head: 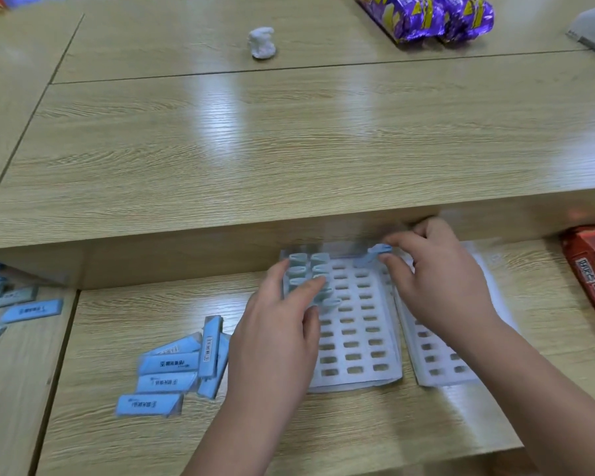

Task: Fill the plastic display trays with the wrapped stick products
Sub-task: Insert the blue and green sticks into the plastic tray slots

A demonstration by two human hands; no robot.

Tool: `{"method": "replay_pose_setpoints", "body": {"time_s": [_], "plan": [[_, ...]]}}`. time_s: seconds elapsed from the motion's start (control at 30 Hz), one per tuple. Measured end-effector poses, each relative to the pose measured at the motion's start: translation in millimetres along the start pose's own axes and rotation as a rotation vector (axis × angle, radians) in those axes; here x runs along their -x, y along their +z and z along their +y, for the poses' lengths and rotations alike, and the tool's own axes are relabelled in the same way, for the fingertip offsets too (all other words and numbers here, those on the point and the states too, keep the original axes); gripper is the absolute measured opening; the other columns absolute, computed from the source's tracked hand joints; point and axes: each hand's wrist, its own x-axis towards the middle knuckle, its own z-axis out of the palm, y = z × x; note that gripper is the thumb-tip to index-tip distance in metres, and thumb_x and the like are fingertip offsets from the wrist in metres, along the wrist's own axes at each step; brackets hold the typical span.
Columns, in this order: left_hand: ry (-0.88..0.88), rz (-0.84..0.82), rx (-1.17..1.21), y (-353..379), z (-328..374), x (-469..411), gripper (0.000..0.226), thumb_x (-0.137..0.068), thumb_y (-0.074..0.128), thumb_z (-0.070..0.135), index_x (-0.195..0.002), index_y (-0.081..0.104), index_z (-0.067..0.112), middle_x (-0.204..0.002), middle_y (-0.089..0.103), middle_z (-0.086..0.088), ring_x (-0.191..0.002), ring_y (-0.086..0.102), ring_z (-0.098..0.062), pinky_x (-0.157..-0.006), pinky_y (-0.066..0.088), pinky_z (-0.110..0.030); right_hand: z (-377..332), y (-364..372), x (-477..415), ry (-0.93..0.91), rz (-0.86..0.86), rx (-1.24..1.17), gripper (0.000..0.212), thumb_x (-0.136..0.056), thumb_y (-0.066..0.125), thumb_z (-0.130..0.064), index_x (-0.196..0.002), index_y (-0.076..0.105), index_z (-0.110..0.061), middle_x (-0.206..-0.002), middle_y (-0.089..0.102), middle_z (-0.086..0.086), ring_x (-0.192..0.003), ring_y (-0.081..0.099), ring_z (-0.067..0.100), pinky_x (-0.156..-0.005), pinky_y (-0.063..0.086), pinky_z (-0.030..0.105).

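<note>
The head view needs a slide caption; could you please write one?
Right hand pinches a blue wrapped stick over the slotted tray; left hand touches slotted sticks.

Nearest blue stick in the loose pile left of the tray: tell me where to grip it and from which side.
Pinch the nearest blue stick across its narrow width at mid-length, coming down from above. It lies flat, long sides running left to right, with its near side free; the pile crowds only its far side. The left hand looks closest.

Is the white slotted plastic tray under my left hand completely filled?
No, the tray holds blue wrapped sticks only in its far-left corner; most slots are empty.
</note>
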Motion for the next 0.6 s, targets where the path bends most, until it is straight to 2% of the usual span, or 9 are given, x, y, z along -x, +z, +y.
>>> {"method": "replay_pose_setpoints", "body": {"time_s": [0.13,0.2,0.27,0.3,0.37,0.43,0.5,0.57,0.6], "plan": [[0.016,0.005,0.002,3.5,-2.4,0.8,0.037,-0.097,0.056,0.029,-0.13,0.06,0.045,-0.157,0.033,0.011,-0.104,0.063,-0.018,-0.074,0.044,-0.027,-12.3,-1.3,-0.1,-0.086,-0.015,0.135,0.014,-0.086,0.072,-0.02,-0.099,0.075,-0.019,-0.08,0.042,-0.003,-0.058,0.037,0.017,-0.049,0.014,0.015],[0.025,0.007,0.015,4.0,-2.9,1.4,0.036,-0.097,0.056,0.031,-0.13,0.06,0.044,-0.158,0.033,0.012,-0.102,0.064,-0.019,-0.074,0.048,-0.029,-16.4,0.4,-2.7,-0.056,-0.056,0.25,0.007,-0.088,0.066,-0.021,-0.088,0.074,-0.021,-0.075,0.042,-0.002,-0.057,0.043,0.021,-0.047,0.015,0.017],[0.056,0.01,0.063,1.1,-2.9,4.0,0.036,-0.097,0.056,0.036,-0.132,0.058,0.043,-0.157,0.033,0.014,-0.101,0.063,-0.011,-0.077,0.052,-0.03,-25.3,-1.1,-5.5,0.0,-0.141,0.348,0.014,-0.092,0.056,-0.021,-0.085,0.069,-0.022,-0.074,0.038,-0.003,-0.061,0.045,0.022,-0.047,0.016,0.021],[0.075,0.018,0.111,-2.3,-3.6,6.6,0.037,-0.097,0.056,0.038,-0.134,0.058,0.042,-0.155,0.034,0.016,-0.098,0.062,-0.004,-0.079,0.053,-0.027,-29.1,-3.0,-6.7,0.004,-0.175,0.379,0.014,-0.092,0.053,-0.022,-0.088,0.067,-0.023,-0.076,0.036,-0.003,-0.063,0.045,0.021,-0.047,0.017,0.022],[0.075,0.088,0.204,-12.8,-11.5,16.1,0.035,-0.096,0.057,0.036,-0.131,0.06,0.039,-0.146,0.043,0.021,-0.088,0.057,0.005,-0.077,0.047,-0.013,-36.5,-8.9,-4.6,0.003,-0.191,0.428,0.013,-0.093,0.054,-0.026,-0.1,0.064,-0.023,-0.083,0.036,-0.003,-0.067,0.044,0.022,-0.046,0.017,0.022],[-0.009,0.192,0.271,-28.0,-33.9,30.1,0.028,-0.096,0.059,0.029,-0.122,0.064,0.038,-0.131,0.052,0.026,-0.085,0.058,0.001,-0.072,0.043,-0.007,-43.2,-16.2,8.8,0.015,-0.093,0.366,0.015,-0.09,0.063,-0.027,-0.102,0.064,-0.019,-0.083,0.041,-0.003,-0.061,0.043,0.023,-0.046,0.017,0.019],[-0.129,0.268,0.245,-45.9,-67.5,44.7,0.026,-0.093,0.063,0.021,-0.112,0.066,0.038,-0.115,0.058,0.024,-0.083,0.059,0.0,-0.069,0.041,-0.005,-63.7,-24.5,30.8,-0.018,0.021,0.21,0.011,-0.087,0.067,-0.026,-0.097,0.066,-0.021,-0.079,0.052,-0.004,-0.057,0.051,0.023,-0.045,0.028,0.019],[-0.235,0.268,0.157,-60.4,-101.3,56.3,0.03,-0.088,0.068,0.013,-0.104,0.066,0.038,-0.104,0.059,0.02,-0.082,0.057,0.005,-0.064,0.042,-0.009,-94.7,-22.2,56.9,-0.124,-0.003,0.088,0.005,-0.09,0.063,-0.029,-0.092,0.067,-0.028,-0.079,0.059,-0.009,-0.065,0.059,0.02,-0.042,0.04,0.027],[-0.276,0.241,0.117,-63.8,-114.1,59.7,0.032,-0.087,0.07,0.012,-0.104,0.065,0.038,-0.101,0.059,0.018,-0.082,0.055,0.006,-0.064,0.041,-0.011,-111.3,-17.0,69.0,-0.196,-0.035,0.014,0.008,-0.092,0.059,-0.031,-0.091,0.067,-0.03,-0.079,0.06,-0.009,-0.07,0.061,0.019,-0.043,0.044,0.03]]}}
